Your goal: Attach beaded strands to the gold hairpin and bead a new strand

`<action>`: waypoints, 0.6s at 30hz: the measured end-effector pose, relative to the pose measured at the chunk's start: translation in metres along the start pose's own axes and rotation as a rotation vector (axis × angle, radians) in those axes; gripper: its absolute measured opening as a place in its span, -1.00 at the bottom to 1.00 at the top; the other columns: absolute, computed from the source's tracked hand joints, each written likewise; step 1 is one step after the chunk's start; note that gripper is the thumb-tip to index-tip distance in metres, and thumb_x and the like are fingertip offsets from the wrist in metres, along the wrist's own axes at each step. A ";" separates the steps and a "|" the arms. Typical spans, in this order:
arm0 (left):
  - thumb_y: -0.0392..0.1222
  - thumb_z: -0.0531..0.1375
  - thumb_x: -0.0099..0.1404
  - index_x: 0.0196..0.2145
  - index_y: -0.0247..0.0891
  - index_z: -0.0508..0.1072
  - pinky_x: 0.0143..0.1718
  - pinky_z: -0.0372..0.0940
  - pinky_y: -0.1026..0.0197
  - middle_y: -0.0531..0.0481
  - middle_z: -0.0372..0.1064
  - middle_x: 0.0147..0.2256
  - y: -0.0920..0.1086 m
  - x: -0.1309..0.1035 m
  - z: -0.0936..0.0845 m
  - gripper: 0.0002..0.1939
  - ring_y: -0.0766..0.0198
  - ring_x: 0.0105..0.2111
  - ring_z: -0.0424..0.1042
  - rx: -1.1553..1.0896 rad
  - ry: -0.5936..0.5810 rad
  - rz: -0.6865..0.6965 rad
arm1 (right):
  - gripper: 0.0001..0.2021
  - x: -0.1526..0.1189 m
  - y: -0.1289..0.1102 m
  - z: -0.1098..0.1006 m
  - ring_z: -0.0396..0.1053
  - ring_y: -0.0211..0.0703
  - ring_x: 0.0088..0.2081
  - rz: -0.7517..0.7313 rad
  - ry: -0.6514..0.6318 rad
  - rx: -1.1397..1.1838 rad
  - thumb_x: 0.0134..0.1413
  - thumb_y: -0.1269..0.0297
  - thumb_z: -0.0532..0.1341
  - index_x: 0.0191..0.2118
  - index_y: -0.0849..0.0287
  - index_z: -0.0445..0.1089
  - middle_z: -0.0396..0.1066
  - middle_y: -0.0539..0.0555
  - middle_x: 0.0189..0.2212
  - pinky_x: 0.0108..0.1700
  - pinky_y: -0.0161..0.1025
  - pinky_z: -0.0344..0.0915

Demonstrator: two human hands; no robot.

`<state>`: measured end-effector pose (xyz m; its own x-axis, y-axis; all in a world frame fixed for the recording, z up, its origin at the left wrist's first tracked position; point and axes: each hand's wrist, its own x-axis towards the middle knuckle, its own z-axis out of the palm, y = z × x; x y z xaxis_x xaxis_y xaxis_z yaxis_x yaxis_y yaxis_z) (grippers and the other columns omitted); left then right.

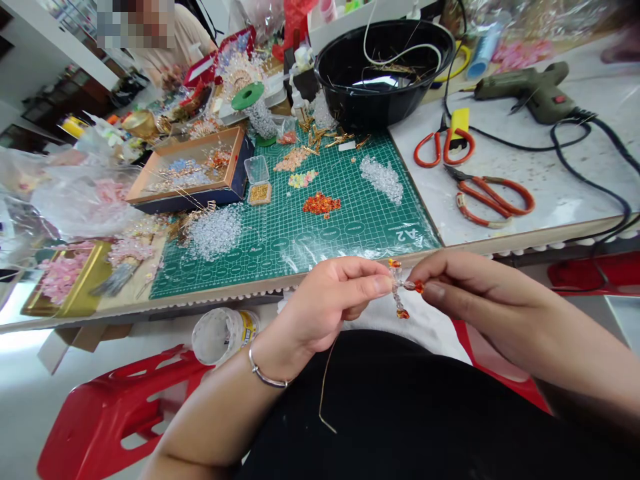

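In front of my lap, a small beaded wire spray point(399, 293) with clear beads and orange tips is held between both hands. My left hand point(345, 290) pinches its clear-bead middle between thumb and forefinger. From under that hand a thin gold wire point(326, 393) hangs down with a bent end. My right hand point(463, 287) closes thumb and forefinger on the branch that points right and ends in an orange bead. On the green cutting mat point(270, 247) beyond the hands lie piles of orange beads point(321, 205) and clear beads point(383, 179).
Red-handled pliers point(493, 200), red-handled scissors point(444, 148) and a glue gun point(533, 92) lie at the right. A black basin point(385, 80) stands behind the mat. A box of beaded pieces point(193, 167) sits left. A red stool point(115, 413) is below the table. Across it sits a person point(187, 40).
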<state>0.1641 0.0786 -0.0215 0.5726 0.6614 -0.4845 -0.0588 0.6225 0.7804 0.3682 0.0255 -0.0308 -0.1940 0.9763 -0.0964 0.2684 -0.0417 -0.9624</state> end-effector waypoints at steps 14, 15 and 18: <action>-0.12 0.44 0.03 -0.46 -0.32 0.48 -0.62 -0.27 0.30 0.20 0.11 -0.66 -0.003 -0.001 0.002 -0.74 0.53 -0.66 -0.10 0.037 -0.028 -0.048 | -0.84 0.018 0.011 -0.001 0.35 -0.22 -0.44 -0.105 0.100 -0.195 0.18 0.13 0.25 -0.34 0.07 0.48 0.44 -0.01 -0.48 -0.44 -0.29 0.25; -0.11 0.44 0.02 -0.46 -0.32 0.49 -0.61 -0.24 0.30 0.18 0.15 -0.64 -0.003 -0.001 0.002 -0.73 0.52 -0.65 -0.07 0.071 -0.008 -0.026 | -0.86 0.015 0.005 -0.001 0.35 -0.22 -0.46 -0.167 0.146 -0.318 0.19 0.18 0.23 -0.34 0.06 0.48 0.44 -0.02 -0.49 -0.46 -0.29 0.23; -0.08 0.43 0.07 -0.45 -0.31 0.53 -0.57 -0.13 0.30 0.15 0.22 -0.61 -0.003 0.001 0.002 -0.75 0.50 -0.62 0.00 0.157 0.060 0.045 | -0.88 0.006 -0.008 0.003 0.31 -0.27 -0.55 -0.327 0.242 -0.503 0.16 0.32 0.18 -0.38 0.05 0.43 0.41 -0.06 -0.55 -0.52 -0.28 0.18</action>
<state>0.1665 0.0764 -0.0239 0.5223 0.7139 -0.4665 0.0480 0.5216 0.8518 0.3619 0.0312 -0.0244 -0.1381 0.9444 0.2984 0.6522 0.3135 -0.6902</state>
